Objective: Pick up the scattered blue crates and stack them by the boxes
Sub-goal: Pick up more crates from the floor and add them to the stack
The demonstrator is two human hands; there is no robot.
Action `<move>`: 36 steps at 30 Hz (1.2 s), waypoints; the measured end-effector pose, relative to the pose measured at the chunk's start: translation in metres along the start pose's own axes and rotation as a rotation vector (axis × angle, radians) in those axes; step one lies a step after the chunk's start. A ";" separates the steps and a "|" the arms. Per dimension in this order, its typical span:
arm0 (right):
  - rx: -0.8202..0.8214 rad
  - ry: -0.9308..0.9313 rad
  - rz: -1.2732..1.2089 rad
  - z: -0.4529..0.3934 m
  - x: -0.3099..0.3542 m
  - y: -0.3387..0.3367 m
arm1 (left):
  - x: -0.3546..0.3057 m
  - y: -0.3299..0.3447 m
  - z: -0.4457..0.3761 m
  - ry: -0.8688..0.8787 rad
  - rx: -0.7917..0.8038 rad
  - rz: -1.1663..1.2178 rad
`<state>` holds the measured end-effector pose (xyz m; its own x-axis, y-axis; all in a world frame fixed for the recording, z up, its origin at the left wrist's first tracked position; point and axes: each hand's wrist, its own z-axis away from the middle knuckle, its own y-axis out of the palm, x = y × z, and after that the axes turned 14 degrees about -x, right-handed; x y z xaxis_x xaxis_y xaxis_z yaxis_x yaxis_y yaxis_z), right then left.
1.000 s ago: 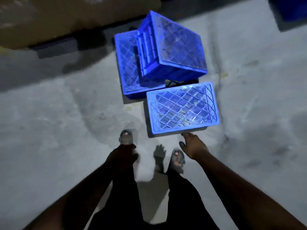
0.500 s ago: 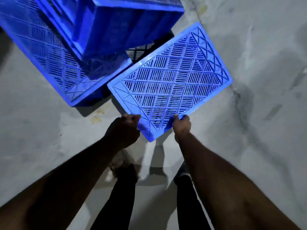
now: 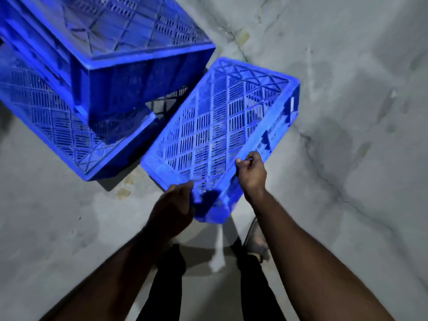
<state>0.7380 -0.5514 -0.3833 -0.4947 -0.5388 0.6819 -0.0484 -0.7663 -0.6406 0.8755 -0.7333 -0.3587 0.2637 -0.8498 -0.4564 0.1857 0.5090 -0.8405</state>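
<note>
Three blue crates are showing. One, the tilted crate [image 3: 222, 126], is lying nearest, slotted base turned up. A second, the upper crate [image 3: 120, 49], is resting upside down on a third, the lower crate [image 3: 53, 121], which is sitting flat on the floor [image 3: 347, 158]. Two hands are appearing: the left hand [image 3: 172, 212] and the right hand [image 3: 251, 171], both gripping the near end of the tilted crate. Two legs in dark trousers are standing below, and one sandalled foot [image 3: 256, 239] is showing, the other being hidden.
</note>
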 end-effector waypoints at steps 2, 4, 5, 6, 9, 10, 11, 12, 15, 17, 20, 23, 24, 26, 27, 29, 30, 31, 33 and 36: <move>0.048 -0.141 0.172 -0.005 0.031 -0.024 | -0.026 -0.008 -0.001 -0.005 -0.013 0.058; 0.100 -0.230 0.385 -0.008 0.052 -0.036 | -0.051 -0.016 -0.005 0.007 -0.012 0.056; 0.122 -0.279 0.470 -0.008 0.056 -0.039 | -0.063 -0.020 -0.010 0.005 -0.022 0.038; 0.152 -0.338 0.541 -0.007 0.057 -0.040 | -0.073 -0.023 -0.015 -0.002 -0.036 0.020; 0.272 -0.561 0.762 0.004 0.032 -0.046 | -0.090 -0.026 -0.030 0.066 -0.088 -0.066; 0.304 -0.622 0.827 0.006 0.019 -0.052 | -0.093 -0.024 -0.037 0.106 -0.102 -0.101; 0.336 -0.666 0.872 0.005 0.005 -0.059 | -0.095 -0.022 -0.044 0.141 -0.109 -0.134; 0.354 -0.706 0.893 0.001 -0.008 -0.065 | -0.097 -0.021 -0.053 0.172 -0.110 -0.164; 0.348 -0.870 0.947 -0.022 -0.036 -0.079 | -0.104 -0.017 -0.080 0.289 -0.115 -0.248; 0.374 -1.018 0.949 -0.033 -0.047 -0.088 | -0.111 -0.012 -0.097 0.354 -0.113 -0.276; 0.376 -1.209 0.916 -0.029 -0.061 -0.109 | -0.122 -0.006 -0.111 0.304 -0.125 -0.268; 0.343 -1.227 0.905 -0.024 -0.075 -0.126 | -0.125 -0.002 -0.118 0.238 -0.117 -0.296; 0.341 -1.200 0.886 -0.025 -0.074 -0.128 | -0.123 -0.001 -0.120 0.240 -0.109 -0.316; 0.318 -1.104 0.750 -0.037 -0.061 -0.127 | -0.123 -0.001 -0.127 0.243 -0.083 -0.340; 0.278 -1.050 0.676 -0.046 -0.051 -0.125 | -0.124 -0.002 -0.133 0.241 -0.069 -0.348; 0.184 -0.951 0.593 -0.067 -0.025 -0.119 | -0.127 -0.003 -0.148 0.247 -0.032 -0.372; 0.149 -0.911 0.592 -0.080 -0.014 -0.115 | -0.128 -0.003 -0.156 0.246 0.009 -0.381; 0.158 -0.886 0.630 -0.093 -0.006 -0.111 | -0.130 -0.003 -0.164 0.233 0.065 -0.386; 0.291 -0.868 0.784 -0.116 0.005 -0.102 | -0.133 0.000 -0.177 0.207 0.124 -0.379; 0.427 -0.881 0.939 -0.129 0.013 -0.092 | -0.136 0.003 -0.188 0.223 0.089 -0.428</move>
<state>0.6242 -0.4426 -0.3609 0.5309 -0.8336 0.1526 0.3472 0.0497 -0.9365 0.6624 -0.6418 -0.3536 -0.0613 -0.9890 -0.1349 0.3158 0.1090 -0.9426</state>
